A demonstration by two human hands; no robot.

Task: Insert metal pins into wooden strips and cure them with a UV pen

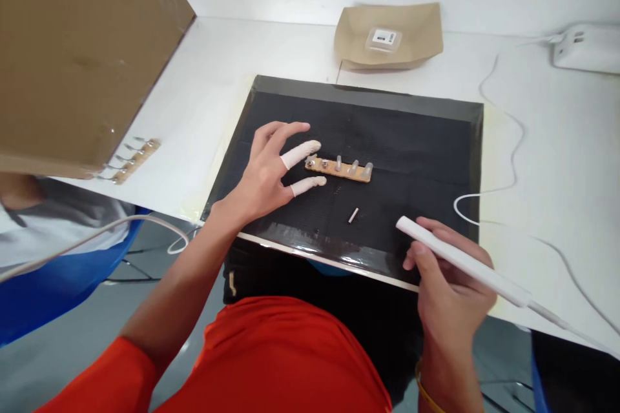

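My left hand (268, 174) is over the black mat (411, 142), its fingers spread. White finger cots cover the thumb and one finger. These two fingertips are on either side of the left end of a small brown strip (346, 171); I cannot tell whether they touch it. Along the strip stand several small fittings, some with clear caps. My right hand (450, 277) is closed round a white pen-shaped tool (465, 264) with a cable at its rear end. Between the hands, a short, thin rod-like piece (353, 215) lies on the mat.
Behind the mat, a brown paper tray (421, 32) holds a small clear box (384, 40) with a label. A second strip with pointed metal pieces (130, 161) lies at left, by a large brown panel (72, 58). A white power strip (588, 48) and thin cables are at right.
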